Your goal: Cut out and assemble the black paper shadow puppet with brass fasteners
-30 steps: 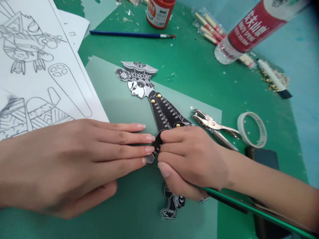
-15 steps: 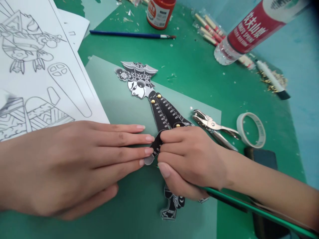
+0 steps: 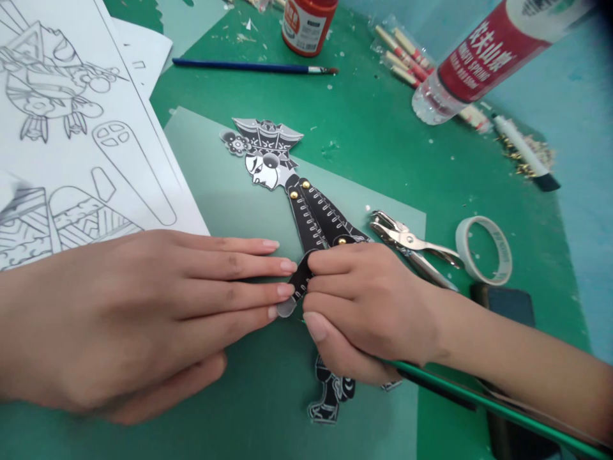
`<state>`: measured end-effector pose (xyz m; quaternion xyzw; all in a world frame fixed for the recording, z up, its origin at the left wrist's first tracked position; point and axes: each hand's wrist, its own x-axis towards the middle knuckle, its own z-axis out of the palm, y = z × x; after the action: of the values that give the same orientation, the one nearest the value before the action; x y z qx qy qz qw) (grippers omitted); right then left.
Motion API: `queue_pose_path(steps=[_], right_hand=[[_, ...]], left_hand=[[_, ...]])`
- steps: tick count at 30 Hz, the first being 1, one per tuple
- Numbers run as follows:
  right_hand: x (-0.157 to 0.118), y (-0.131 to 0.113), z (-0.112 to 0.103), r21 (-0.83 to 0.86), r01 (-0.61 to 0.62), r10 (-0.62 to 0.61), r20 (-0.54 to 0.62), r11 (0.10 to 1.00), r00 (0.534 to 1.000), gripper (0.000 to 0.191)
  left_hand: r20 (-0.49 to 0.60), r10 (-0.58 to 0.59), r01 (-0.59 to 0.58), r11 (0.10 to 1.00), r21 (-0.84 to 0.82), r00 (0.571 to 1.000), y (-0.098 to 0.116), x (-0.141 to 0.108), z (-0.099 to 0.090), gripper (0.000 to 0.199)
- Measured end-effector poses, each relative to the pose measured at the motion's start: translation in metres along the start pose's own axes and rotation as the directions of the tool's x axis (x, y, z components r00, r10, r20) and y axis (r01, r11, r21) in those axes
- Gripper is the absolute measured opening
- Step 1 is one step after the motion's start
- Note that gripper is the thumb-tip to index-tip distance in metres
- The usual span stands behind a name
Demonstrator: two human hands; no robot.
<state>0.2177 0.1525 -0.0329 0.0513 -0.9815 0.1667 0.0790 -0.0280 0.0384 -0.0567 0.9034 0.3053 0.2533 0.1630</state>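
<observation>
A jointed black-and-white paper figure (image 3: 328,214) with gold fasteners lies on a translucent sheet (image 3: 211,172). My left hand (image 3: 158,313) lies flat with its fingers stretched out, and its fingertips touch the edge of the figure's dark arm strip (image 3: 301,278). Curled over the middle of the figure, my right hand (image 3: 364,306) is closed, thumb below the fingers; what is inside it is hidden. A boot-shaped part (image 3: 328,399) of the figure shows below my right hand.
Line-drawn paper sheets (image 3: 119,185) cover the left. At the back are a blue brush (image 3: 249,66), a red jar (image 3: 309,25) and a bottle (image 3: 488,57). A hole punch (image 3: 412,243), tape roll (image 3: 483,250) and dark phone-like object (image 3: 505,303) lie on the right.
</observation>
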Motion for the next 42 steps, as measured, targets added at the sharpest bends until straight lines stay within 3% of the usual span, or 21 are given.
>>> queue_pose_path(steps=[8,20,31,36,42], right_hand=[[0.0013,0.0,-0.0029,0.018,-0.002,0.001,0.015,1.0,1.0,0.041],[0.0012,-0.0001,-0.0063,-0.012,0.016,-0.015,0.128,1.0,0.992,0.04],[0.0007,-0.0012,-0.0052,-0.032,0.02,-0.016,0.112,0.999,0.994,0.042],[-0.0015,0.0003,-0.0016,-0.007,0.0,0.0,0.054,1.0,0.999,0.038],[-0.0027,0.0013,0.0,0.02,-0.008,0.007,0.029,1.0,1.0,0.038]], left_hand=[[0.005,0.015,-0.015,1.0,0.027,1.0,0.0002,0.001,0.0002,0.044],[0.022,-0.002,0.002,1.0,0.014,1.0,0.0004,-0.0002,-0.0004,0.05],[0.018,-0.021,0.021,1.0,0.019,1.0,0.0016,0.0007,-0.0012,0.051],[0.036,0.0,-0.002,0.997,0.075,0.999,0.001,-0.0002,-0.0013,0.049],[0.017,-0.008,0.007,1.0,0.027,1.0,-0.0002,-0.0005,-0.0021,0.047]])
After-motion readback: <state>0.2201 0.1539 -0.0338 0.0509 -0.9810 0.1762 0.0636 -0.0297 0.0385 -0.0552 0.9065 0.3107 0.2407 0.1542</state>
